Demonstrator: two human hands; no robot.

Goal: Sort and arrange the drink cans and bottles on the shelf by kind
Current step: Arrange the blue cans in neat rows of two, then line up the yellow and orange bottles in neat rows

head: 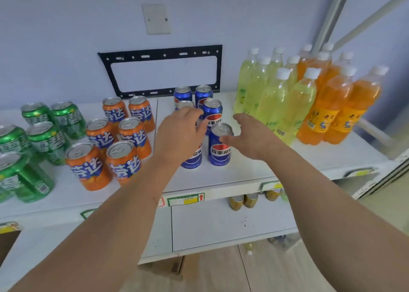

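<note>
Blue cans (219,145) stood mid-shelf in 2 rows, btwn orange cans (124,136) on the left & yellow-green bottles (272,101) on the right. Your left hand (179,134) hovered over the near-left blue can, fingers relaxed, holding nothing. Your right hand (252,132) was open too, thumb at the near-right can's rim.

— What's behind the shelving?

— A pale bluish wall (66,37), evenly lit, with a blank white cover plate (156,19) screwed to it. Below that hangs a black metal mounting bracket (162,71), a slotted rectangular frame.

— And to the right?

— White metal bars (332,15) slant up along the wall.

— The floor?

— Light wood-look flooring (221,274) shows at the bottom, with a brown cardboard box (168,268) under the lower white board (221,223).
</note>
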